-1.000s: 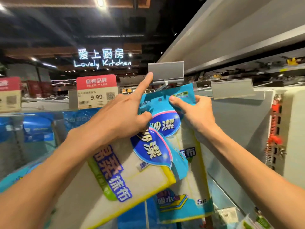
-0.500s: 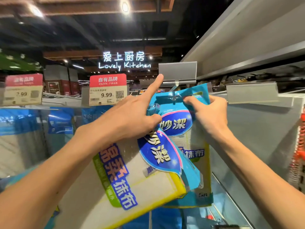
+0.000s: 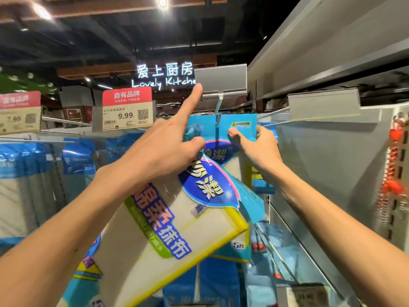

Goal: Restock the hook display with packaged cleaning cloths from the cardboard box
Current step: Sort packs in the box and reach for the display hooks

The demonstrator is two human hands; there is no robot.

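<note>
Two packs in play mid-frame: right hand (image 3: 254,151) pinches the upright pack (image 3: 221,131) by its header under the blank label holder (image 3: 221,78), threading unclear to me, left hand (image 3: 163,151) grips the tilted pack (image 3: 177,220), index finger straight, so I judge both left to hang; hung stock (image 3: 76,156) fills frame left.

One wide-angle camera rides on my head, looking forward and slightly upward, near the grey metal hook display (image 3: 321,165) at right, with the dark shop ceiling (image 3: 106,41) overhead.
</note>
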